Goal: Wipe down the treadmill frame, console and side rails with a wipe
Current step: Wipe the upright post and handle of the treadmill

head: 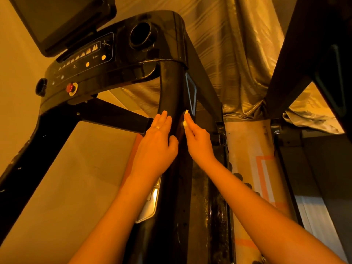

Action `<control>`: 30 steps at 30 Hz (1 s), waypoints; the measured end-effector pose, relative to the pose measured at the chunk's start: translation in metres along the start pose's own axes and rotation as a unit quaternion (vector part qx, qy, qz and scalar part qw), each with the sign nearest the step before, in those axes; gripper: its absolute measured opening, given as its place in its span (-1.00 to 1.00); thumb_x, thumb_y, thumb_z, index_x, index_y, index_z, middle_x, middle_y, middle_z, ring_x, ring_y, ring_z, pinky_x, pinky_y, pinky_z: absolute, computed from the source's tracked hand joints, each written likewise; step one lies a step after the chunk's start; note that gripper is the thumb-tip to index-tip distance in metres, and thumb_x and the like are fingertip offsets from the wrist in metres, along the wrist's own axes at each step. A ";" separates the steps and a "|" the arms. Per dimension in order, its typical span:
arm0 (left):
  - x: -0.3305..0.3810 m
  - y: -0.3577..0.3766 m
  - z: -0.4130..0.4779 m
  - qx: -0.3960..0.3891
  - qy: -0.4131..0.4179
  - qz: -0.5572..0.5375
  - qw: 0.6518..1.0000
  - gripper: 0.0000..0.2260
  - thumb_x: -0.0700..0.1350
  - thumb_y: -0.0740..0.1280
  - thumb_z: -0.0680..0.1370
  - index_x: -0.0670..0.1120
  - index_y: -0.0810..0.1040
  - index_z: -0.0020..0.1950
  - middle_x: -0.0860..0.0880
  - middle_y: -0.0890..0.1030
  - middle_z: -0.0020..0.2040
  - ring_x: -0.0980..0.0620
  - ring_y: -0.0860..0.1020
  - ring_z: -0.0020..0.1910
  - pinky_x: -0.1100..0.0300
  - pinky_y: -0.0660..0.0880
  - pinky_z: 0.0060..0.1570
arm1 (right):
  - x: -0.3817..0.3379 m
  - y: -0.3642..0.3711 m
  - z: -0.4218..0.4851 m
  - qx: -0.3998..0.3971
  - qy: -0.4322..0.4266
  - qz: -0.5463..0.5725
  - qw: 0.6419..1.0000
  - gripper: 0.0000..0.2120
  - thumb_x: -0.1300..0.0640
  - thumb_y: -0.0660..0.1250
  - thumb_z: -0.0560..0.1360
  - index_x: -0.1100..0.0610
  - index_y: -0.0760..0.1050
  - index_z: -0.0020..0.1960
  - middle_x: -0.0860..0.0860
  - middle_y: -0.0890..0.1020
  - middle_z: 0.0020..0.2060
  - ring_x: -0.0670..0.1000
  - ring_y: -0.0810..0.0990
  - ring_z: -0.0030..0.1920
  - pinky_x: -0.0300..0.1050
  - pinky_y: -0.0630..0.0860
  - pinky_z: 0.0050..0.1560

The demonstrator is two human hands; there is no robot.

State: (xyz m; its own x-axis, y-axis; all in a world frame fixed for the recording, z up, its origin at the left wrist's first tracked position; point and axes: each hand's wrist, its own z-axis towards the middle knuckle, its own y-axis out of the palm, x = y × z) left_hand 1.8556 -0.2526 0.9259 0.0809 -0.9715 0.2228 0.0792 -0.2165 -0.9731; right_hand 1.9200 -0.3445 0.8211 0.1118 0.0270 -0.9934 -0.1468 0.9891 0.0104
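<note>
Pinching the wipe (186,117) against the rail (171,88) with my right hand (199,144), left hand (158,141) flat beside it; console (114,73) and frame (28,149) probably not yet done.

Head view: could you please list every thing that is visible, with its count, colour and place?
console: one, black, upper left
screen: one, black, top left, above the console
cup holder: one, black, console's right part
stop button: one, red, console's lower left
side rail: one, black, centre
curtain: one, shiny gold, behind the rail
second machine: one, black, right edge
wipe: one, white, at the rail's right edge
left hand: one, rests on the rail's left side
right hand: one, pinches the wipe
</note>
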 end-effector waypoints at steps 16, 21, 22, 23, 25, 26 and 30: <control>-0.011 -0.014 -0.054 -0.063 0.040 0.020 0.997 -0.45 -0.08 0.19 0.68 0.00 0.07 0.65 0.08 -0.03 0.65 0.20 -0.13 0.57 0.07 0.00 0.58 | -0.001 0.004 -0.050 -0.009 0.005 0.010 1.000 -0.57 0.10 0.11 0.70 0.00 0.21 0.56 -0.27 0.27 -0.28 -0.36 0.36 -0.37 -0.48 0.38 -0.33; -0.015 -0.007 -0.097 -0.037 0.042 -0.012 0.998 -0.44 -0.12 0.21 0.67 0.02 0.09 0.64 0.14 -0.02 0.63 0.23 -0.12 0.58 0.20 -0.01 0.56 | 0.002 0.011 -0.099 -0.017 -0.016 0.022 0.999 -0.57 0.10 0.13 0.69 -0.05 0.17 0.54 -0.30 0.29 -0.23 -0.35 0.32 -0.26 -0.51 0.37 -0.25; -0.014 -0.007 -0.095 -0.034 0.039 -0.008 0.999 -0.44 -0.13 0.21 0.66 0.01 0.10 0.64 0.12 -0.01 0.63 0.21 -0.11 0.58 0.18 0.01 0.56 | 0.001 0.010 -0.096 -0.017 -0.010 0.014 1.000 -0.57 0.10 0.13 0.70 -0.04 0.19 0.54 -0.29 0.30 -0.26 -0.35 0.34 -0.32 -0.50 0.37 -0.29; -0.013 -0.006 -0.094 -0.033 0.038 -0.003 0.999 -0.44 -0.14 0.21 0.66 0.00 0.10 0.64 0.10 0.00 0.64 0.20 -0.10 0.59 0.14 0.02 0.57 | 0.000 0.008 -0.091 -0.014 -0.005 0.007 1.000 -0.58 0.10 0.13 0.70 -0.02 0.20 0.55 -0.27 0.33 -0.30 -0.34 0.38 -0.38 -0.47 0.36 -0.34; -0.011 -0.007 -0.093 -0.033 0.036 -0.006 0.999 -0.44 -0.15 0.20 0.65 0.00 0.11 0.64 0.09 0.01 0.64 0.20 -0.10 0.58 0.10 0.04 0.58 | -0.003 0.006 -0.078 -0.001 0.005 -0.011 1.000 -0.58 0.10 0.12 0.71 -0.02 0.23 0.56 -0.18 0.38 -0.38 -0.30 0.43 -0.46 -0.41 0.32 -0.43; -0.010 -0.007 -0.093 -0.034 0.034 -0.011 0.999 -0.44 -0.15 0.20 0.65 0.00 0.11 0.64 0.09 0.01 0.64 0.20 -0.09 0.58 0.10 0.03 0.58 | -0.003 0.007 -0.072 0.007 0.010 -0.018 1.000 -0.58 0.10 0.11 0.71 -0.02 0.23 0.56 -0.14 0.39 -0.40 -0.30 0.43 -0.47 -0.39 0.32 -0.45; -0.010 -0.007 -0.093 -0.031 0.038 -0.010 0.999 -0.44 -0.16 0.19 0.65 -0.01 0.11 0.63 0.07 0.02 0.65 0.16 -0.08 0.60 0.16 0.01 0.54 | 0.001 0.012 -0.079 0.016 0.013 -0.017 1.000 -0.58 0.11 0.12 0.71 -0.05 0.24 0.56 -0.10 0.39 -0.42 -0.28 0.44 -0.48 -0.37 0.31 -0.46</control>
State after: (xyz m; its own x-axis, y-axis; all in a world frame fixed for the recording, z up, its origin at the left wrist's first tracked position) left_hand 1.7615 -0.2507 0.9254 0.0048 -0.9710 0.2389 0.0174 -0.2388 -0.9709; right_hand 1.8404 -0.3441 0.8108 0.0902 -0.0098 -0.9959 -0.1113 0.9936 -0.0198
